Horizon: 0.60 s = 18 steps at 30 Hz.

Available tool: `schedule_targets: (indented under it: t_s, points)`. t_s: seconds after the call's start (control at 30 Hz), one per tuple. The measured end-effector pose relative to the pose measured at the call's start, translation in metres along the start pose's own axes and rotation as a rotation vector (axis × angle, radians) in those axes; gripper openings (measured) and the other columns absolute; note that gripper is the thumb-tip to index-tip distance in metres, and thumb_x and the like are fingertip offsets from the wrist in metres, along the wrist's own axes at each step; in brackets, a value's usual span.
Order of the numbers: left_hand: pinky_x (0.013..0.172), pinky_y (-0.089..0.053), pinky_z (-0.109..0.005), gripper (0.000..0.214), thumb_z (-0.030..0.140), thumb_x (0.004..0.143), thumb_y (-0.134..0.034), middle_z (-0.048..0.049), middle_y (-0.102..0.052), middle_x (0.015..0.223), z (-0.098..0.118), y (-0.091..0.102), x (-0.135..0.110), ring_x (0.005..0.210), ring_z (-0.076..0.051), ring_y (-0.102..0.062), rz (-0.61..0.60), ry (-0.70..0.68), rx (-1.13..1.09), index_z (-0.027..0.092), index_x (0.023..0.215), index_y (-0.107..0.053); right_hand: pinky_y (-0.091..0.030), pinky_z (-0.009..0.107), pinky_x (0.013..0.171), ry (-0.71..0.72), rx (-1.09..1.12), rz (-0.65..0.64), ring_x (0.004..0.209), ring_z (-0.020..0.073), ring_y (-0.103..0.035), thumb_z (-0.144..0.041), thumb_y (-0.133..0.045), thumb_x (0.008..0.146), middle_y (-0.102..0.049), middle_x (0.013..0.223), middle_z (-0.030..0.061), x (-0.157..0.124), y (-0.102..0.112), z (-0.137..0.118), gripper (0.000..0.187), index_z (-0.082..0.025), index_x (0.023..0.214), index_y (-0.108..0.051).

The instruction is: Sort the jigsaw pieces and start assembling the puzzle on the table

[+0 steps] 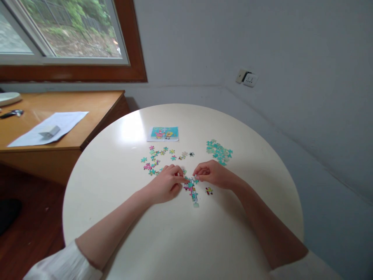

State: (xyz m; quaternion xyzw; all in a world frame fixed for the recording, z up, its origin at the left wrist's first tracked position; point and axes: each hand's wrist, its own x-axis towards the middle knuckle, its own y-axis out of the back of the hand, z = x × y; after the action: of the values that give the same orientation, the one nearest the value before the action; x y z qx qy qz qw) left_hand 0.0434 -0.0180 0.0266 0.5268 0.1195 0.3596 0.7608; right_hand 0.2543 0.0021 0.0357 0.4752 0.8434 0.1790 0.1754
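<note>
A short strip of joined jigsaw pieces [192, 190] lies on the round cream table [180, 241] between my hands. My left hand [166, 182] rests on the table, fingers curled, its fingertips pressing the strip's upper left end. My right hand [211, 173] pinches a small teal piece at the strip's upper right end. Loose coloured pieces [155, 159] are scattered behind my left hand. A pile of teal pieces [219, 151] sits behind my right hand. One small yellow piece [209, 190] lies just right of the strip.
A reference picture card [163, 133] lies farther back on the table. A wooden desk [96, 107] with a sheet of paper [49, 128] stands at the left under a window. A grey wall with a socket [247, 79] runs along the right.
</note>
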Motion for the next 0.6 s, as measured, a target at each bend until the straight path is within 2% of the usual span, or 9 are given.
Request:
schedule_targets:
  t_s: [0.33, 0.6]
  points:
    - [0.078, -0.038, -0.032, 0.037, 0.007, 0.073, -0.043, -0.007, -0.056, 0.088, -0.0003, -0.0003, -0.0005, 0.081, -0.017, -0.047, 0.004, -0.005, -0.011, 0.022, 0.094, -0.069, -0.037, 0.021, 0.05, 0.032, -0.171, 0.033, 0.05, 0.0095, -0.049, -0.02, -0.06, 0.065, -0.057, 0.051, -0.0019, -0.0015, -0.0017, -0.0054, 0.011, -0.015, 0.069, -0.068]
    - [0.077, -0.039, -0.033, 0.037, 0.007, 0.073, -0.042, -0.0073, -0.056, 0.088, 0.0003, 0.0012, -0.0002, 0.08, -0.017, -0.048, -0.001, 0.0, -0.003, 0.021, 0.094, -0.069, -0.034, 0.021, 0.049, 0.027, -0.195, 0.026, 0.049, 0.0092, -0.046, -0.019, -0.058, 0.066, -0.056, 0.051, -0.0022, -0.0024, -0.0016, -0.0084, 0.011, -0.015, 0.068, -0.068]
